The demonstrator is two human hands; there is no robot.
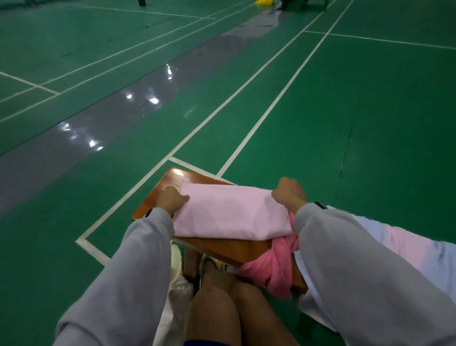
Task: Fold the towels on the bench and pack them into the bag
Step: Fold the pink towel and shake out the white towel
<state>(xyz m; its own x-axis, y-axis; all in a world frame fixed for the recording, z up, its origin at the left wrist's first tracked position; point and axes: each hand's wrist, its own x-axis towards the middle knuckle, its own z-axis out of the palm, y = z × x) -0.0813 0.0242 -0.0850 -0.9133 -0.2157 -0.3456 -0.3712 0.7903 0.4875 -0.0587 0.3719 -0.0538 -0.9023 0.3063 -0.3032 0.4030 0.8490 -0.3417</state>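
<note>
Head view showed left hand (pixel 171 200) and right hand (pixel 288 193) gripping a folded pale towel (pixel 232 214) on the bench (pixel 172 179). A darker towel (pixel 274 266) at five o'clock lay crumpled; packing judged outstanding.

A green court floor (pixel 345 111) fills the frame, crossed by white lines (pixel 279 96). A glossy grey strip (pixel 118 118) runs diagonally from the lower left toward the top centre (bright light glints on it). At the top edge sit a yellow object (pixel 263 2) and dark furniture legs (pixel 286 5).
</note>
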